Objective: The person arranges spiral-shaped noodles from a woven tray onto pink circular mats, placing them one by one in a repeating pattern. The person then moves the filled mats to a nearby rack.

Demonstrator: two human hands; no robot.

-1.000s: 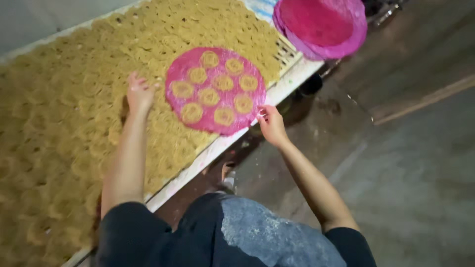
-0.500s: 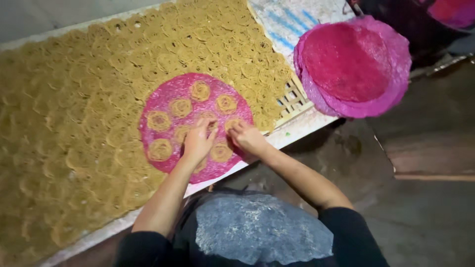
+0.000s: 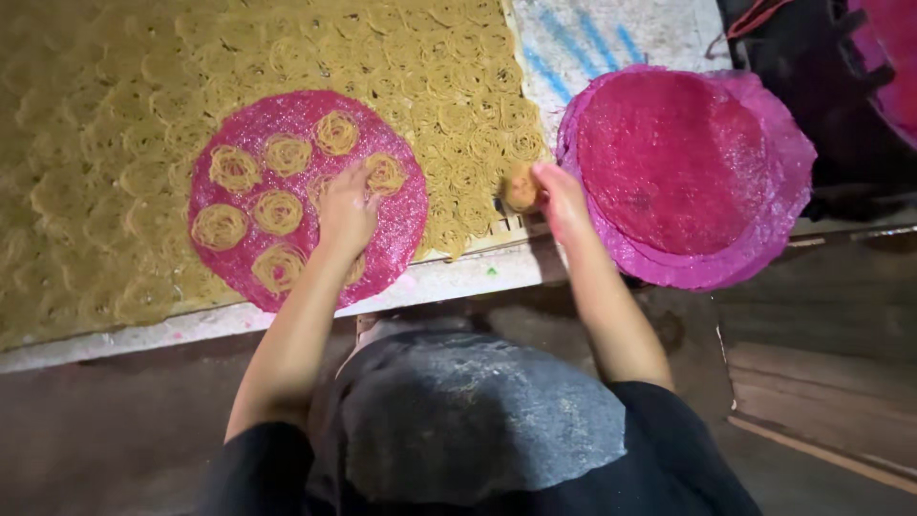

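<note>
Pink round mat (image 3: 308,196): landmark, lying on a bed of yellow noodle coils (image 3: 115,143). Left hand (image 3: 346,212) flat on it. Right hand (image 3: 559,196), right of it, pinching a noodle coil (image 3: 521,188). Stacked pink mats (image 3: 683,177) further right.

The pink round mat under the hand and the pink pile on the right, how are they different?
The pink mat under the left hand carries noodle coils; the top of the pink stack is bare. The mat is a single sheet lying on the bed of yellow coils; the stack is several sheets piled beside that bed. The left hand presses on the mat, while the right hand, holding one coil, is at the stack's edge. Both are round, pink and glittery.
</note>
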